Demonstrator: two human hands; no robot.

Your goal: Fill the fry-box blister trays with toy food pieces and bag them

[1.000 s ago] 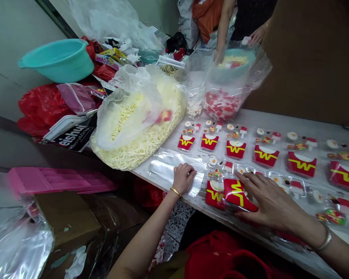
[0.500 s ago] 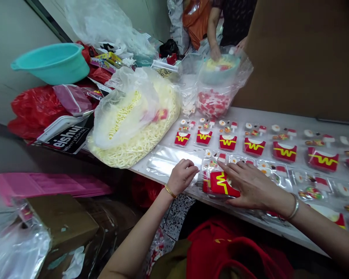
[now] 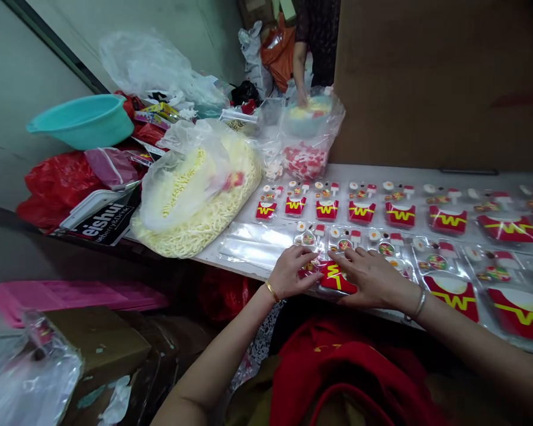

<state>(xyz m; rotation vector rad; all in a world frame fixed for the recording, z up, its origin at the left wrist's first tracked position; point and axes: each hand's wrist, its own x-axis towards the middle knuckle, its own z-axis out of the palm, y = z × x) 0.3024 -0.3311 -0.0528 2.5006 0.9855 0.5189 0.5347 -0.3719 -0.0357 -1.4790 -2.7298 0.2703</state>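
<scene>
My right hand (image 3: 375,277) grips a red carton (image 3: 336,279) with a yellow W at the near table edge, fingers on its far side and thumb on its near side. Close by on the left, my left hand (image 3: 294,272) has its fingers and thumb spread at another W carton (image 3: 308,269) lying in a clear bag, partly hidden by the fingers. Beyond both hands, clear packs hold small toy foods, among them a toy pizza (image 3: 308,238). Flat clear bags (image 3: 255,244) lie left of my left hand.
Rows of packs with red W cartons (image 3: 400,215) run right. A large bag of cream-coloured sticks (image 3: 195,231) sits left, near a turquoise basin (image 3: 82,121). A co-worker's hand (image 3: 302,96) reaches into a bowl behind a bag of red-and-white pieces (image 3: 305,161). Brown board (image 3: 426,89) stands at the back.
My left hand has moved right, its curled fingers spreading beside the right hand. The red carton in my right hand sits lower and further under the fingers. The view has shifted to the right.
</scene>
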